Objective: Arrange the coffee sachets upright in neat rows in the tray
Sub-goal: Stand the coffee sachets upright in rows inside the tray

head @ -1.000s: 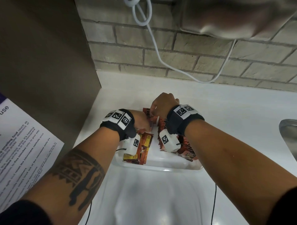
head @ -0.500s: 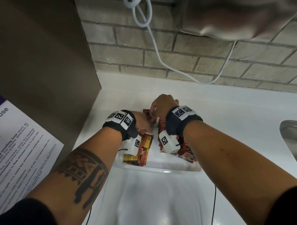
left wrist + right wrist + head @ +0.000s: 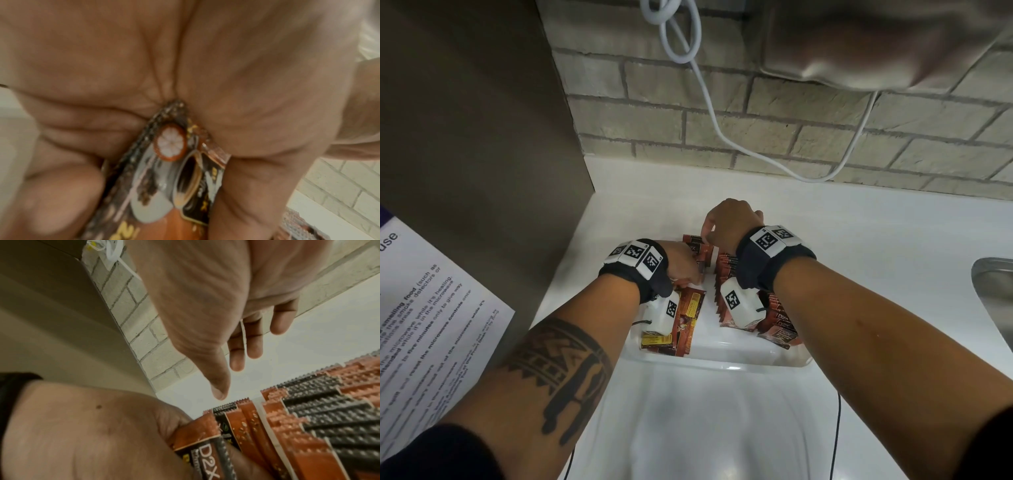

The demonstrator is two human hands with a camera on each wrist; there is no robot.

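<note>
A white tray (image 3: pixel 722 361) on the counter holds brown and orange coffee sachets. My left hand (image 3: pixel 683 269) is at the tray's far left and grips a small bundle of sachets (image 3: pixel 170 146) between curled fingers (image 3: pixel 61 186) and thumb. The same bundle (image 3: pixel 197 433) shows in the right wrist view. My right hand (image 3: pixel 727 222) hovers over the far end with fingers (image 3: pixel 236 360) straight, its thumb just above the sachet tops. Upright rows of sachets (image 3: pixel 318 410) stand on the right side (image 3: pixel 726 274). A few sachets lie flat (image 3: pixel 688 318) at the near left.
A brown panel (image 3: pixel 482 154) rises left of the counter, with a printed notice (image 3: pixel 431 325) in front of it. A brick wall (image 3: pixel 791 137) with a hanging white cable (image 3: pixel 719 130) backs the counter. A steel sink (image 3: pixel 993 291) lies right. A thin black cable (image 3: pixel 839 428) runs near me.
</note>
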